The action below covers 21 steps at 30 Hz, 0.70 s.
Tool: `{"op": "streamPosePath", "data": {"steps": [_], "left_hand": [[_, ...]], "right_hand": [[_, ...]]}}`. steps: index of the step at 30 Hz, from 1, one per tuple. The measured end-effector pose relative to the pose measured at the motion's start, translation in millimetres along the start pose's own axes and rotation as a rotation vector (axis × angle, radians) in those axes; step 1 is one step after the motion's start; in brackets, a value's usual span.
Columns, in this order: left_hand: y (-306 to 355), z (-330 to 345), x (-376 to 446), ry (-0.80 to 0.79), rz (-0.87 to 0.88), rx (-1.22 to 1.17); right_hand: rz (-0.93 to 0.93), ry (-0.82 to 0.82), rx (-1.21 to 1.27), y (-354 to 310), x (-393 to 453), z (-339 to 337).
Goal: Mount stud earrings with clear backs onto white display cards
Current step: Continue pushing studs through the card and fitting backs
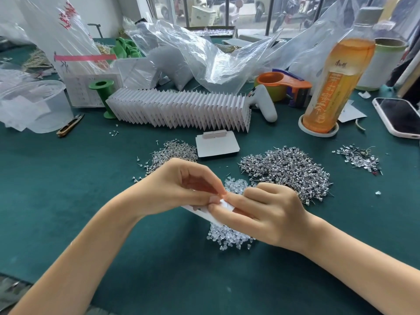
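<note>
Both hands are working low over the green surface (68, 201), meeting above a heap of clear backs (227, 237). The left hand (179, 189) is curling its fingers and thumb down onto a white display card (223, 203), and the right hand (266, 214) is pinching the same card from the other side, fingertips almost touching the left's. The card is looking thin and light, likely to bend if squeezed mid-face, so gripping by the edges seems wisest. Any stud or back being fitted would be tiny and likely to slip, best nipped between fingertips. Whether one is actually there I cannot tell; the fingers are hiding it and covering most of the card. Loose stud earrings (288, 169) are lying heaped just beyond, and a row of finished cards (179, 110) is standing farther back.
</note>
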<state>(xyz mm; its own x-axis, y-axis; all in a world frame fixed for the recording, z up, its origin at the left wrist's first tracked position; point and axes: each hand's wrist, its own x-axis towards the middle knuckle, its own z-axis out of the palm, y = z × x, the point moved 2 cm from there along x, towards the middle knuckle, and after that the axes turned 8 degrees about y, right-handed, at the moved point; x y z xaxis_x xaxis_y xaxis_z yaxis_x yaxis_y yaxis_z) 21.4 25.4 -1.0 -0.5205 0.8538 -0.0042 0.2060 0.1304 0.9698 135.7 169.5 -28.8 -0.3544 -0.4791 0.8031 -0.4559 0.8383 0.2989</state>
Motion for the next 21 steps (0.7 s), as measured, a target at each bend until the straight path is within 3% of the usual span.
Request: {"op": "streamPosePath", "data": {"steps": [21], "left_hand": [[-2.6, 0.8, 1.2, 0.057, -0.004, -0.066]], "right_hand": [[0.011, 0.000, 0.026, 1.9, -1.2, 3.5]]}}
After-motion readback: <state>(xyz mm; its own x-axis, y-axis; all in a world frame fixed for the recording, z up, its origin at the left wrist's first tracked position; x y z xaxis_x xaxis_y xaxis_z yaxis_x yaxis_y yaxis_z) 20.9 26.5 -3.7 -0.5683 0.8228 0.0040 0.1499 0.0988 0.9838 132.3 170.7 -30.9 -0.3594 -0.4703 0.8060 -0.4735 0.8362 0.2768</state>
